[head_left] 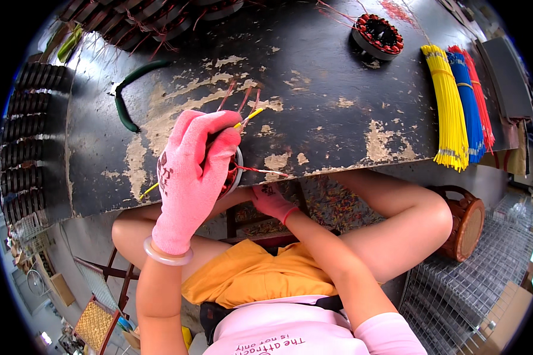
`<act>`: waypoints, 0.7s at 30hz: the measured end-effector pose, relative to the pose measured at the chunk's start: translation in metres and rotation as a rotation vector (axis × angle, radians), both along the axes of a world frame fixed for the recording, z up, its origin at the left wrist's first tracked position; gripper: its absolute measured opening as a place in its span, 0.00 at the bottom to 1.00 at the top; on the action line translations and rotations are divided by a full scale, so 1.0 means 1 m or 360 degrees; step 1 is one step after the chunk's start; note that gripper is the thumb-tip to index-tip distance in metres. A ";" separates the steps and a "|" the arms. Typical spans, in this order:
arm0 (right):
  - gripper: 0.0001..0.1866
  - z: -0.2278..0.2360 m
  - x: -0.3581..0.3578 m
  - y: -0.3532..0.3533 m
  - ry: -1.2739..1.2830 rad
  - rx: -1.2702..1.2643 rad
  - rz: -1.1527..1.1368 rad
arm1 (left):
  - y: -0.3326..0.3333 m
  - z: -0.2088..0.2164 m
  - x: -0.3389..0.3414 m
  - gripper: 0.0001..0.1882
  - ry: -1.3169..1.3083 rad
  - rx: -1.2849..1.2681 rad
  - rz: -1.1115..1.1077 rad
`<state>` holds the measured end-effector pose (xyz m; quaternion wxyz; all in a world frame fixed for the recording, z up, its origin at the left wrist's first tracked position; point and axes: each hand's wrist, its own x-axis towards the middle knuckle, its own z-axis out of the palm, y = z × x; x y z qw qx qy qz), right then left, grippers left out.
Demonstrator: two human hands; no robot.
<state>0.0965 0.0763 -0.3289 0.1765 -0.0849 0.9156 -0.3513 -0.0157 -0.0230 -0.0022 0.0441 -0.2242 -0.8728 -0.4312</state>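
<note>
My left hand, in a pink glove, is pinched at the table's near edge. Between its thumb and fingertips is a short yellow sleeve by thin copper-red wires. Partly hidden under that hand is a wound motor stator, grey-rimmed with red windings; a twisted red-and-white lead runs out to its right. Another yellow sleeve end sticks out left of the glove. My right hand, also pink-gloved, is lower, beside the table edge and above my lap; its fingers are mostly hidden.
Green-handled cutters lie on the worn black table. Another stator sits at the back right. Bundles of yellow, blue and red sleeves lie at right. Stators are stacked far left. A wooden drum-shaped stool stands right.
</note>
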 end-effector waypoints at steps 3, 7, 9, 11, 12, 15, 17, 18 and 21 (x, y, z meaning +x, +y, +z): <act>0.30 -0.002 0.014 0.001 0.0234 -0.0160 0.0001 | 0.000 0.000 0.000 0.13 -0.0031 -0.0006 0.0008; 0.29 0.016 0.017 0.007 0.0365 -0.0118 0.0067 | -0.004 -0.003 -0.002 0.13 0.0019 -0.0011 -0.0019; 0.28 0.024 0.012 0.011 0.0240 -0.0133 0.0114 | -0.004 -0.003 -0.002 0.13 0.0032 -0.0018 -0.0021; 0.28 0.029 0.007 0.010 0.0019 -0.0126 0.0038 | -0.002 0.000 -0.002 0.14 0.0046 -0.0033 -0.0025; 0.27 0.034 0.004 0.009 -0.0062 -0.0122 0.0054 | -0.001 0.002 0.000 0.13 -0.0013 -0.0013 -0.0012; 0.27 0.050 -0.011 0.011 -0.0237 -0.0081 0.0189 | 0.001 0.004 0.002 0.11 -0.0136 0.0055 0.0010; 0.26 0.048 -0.005 -0.001 -0.0095 -0.0027 0.0208 | 0.001 0.000 0.003 0.11 -0.0137 0.0112 0.0016; 0.26 0.047 0.001 -0.001 0.0065 -0.0079 0.0178 | 0.001 0.000 0.002 0.12 -0.0075 0.0055 0.0015; 0.25 0.040 0.021 0.003 0.0242 -0.0269 0.0130 | 0.000 -0.002 -0.002 0.14 0.0066 -0.0039 -0.0020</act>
